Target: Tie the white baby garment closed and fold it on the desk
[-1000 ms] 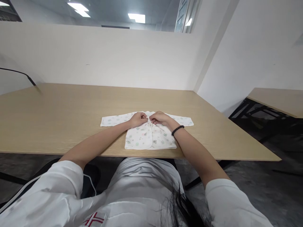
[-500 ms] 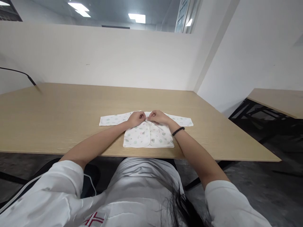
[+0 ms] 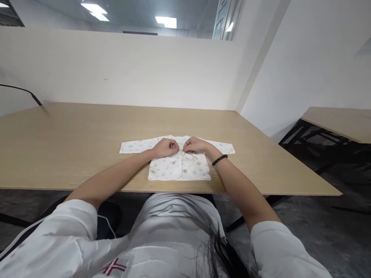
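A small white baby shirt point(image 3: 165, 168) with a scattered print lies face up, its two sleeves spread to the sides and its front edges meeting down the middle. Over the upper front, my left hand point(image 3: 166, 147) is closed in a pinch on a thin tie string. Just across the front opening, my right hand point(image 3: 196, 145) also pinches a thin string, with a dark beaded bracelet on that wrist. Between the fingertips the strings point(image 3: 182, 150) come close together. Whether they are knotted is too small to tell.
The shirt rests near the front edge of a light wooden table point(image 3: 87, 127). A white wall point(image 3: 139, 69) rises behind it, with a window above. Another table point(image 3: 342, 121) stands at the right. A black cable point(image 3: 21, 88) reaches the table's far left corner.
Both hands have come slightly nearer to me, and the gap between their fingertips has widened a little. Strings now show between them. The shirt keeps its place on the table.
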Available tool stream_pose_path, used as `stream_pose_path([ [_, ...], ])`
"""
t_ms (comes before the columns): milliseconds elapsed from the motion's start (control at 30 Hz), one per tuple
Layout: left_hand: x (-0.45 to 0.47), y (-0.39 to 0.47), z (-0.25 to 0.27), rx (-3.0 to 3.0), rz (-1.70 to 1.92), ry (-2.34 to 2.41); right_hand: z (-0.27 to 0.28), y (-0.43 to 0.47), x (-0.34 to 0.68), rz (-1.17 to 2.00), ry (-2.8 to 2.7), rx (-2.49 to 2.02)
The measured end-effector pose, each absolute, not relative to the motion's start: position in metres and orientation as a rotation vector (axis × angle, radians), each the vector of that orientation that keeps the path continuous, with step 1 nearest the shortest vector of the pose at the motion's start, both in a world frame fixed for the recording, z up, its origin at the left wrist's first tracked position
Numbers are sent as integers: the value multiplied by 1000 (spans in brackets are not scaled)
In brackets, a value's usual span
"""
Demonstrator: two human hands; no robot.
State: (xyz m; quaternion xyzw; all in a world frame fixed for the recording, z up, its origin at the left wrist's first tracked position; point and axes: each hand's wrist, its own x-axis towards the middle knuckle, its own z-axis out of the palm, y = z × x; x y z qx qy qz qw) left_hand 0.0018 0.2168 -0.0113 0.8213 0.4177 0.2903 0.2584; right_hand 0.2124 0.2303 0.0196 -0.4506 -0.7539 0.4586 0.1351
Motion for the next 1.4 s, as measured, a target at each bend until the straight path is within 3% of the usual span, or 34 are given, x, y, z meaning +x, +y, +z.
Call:
stream_pose_path([
  [700, 3, 221, -15, 2222, 659, 1089, 11, 241, 214, 1566, -2000, -1311],
  [1233, 8, 212, -5, 2085, 646, 1177, 13, 227, 205, 1220, -2121, -1322],
  [1400, 6, 217, -7, 2099, 609, 1126, 14, 225, 204, 967, -2295, -1295],
])
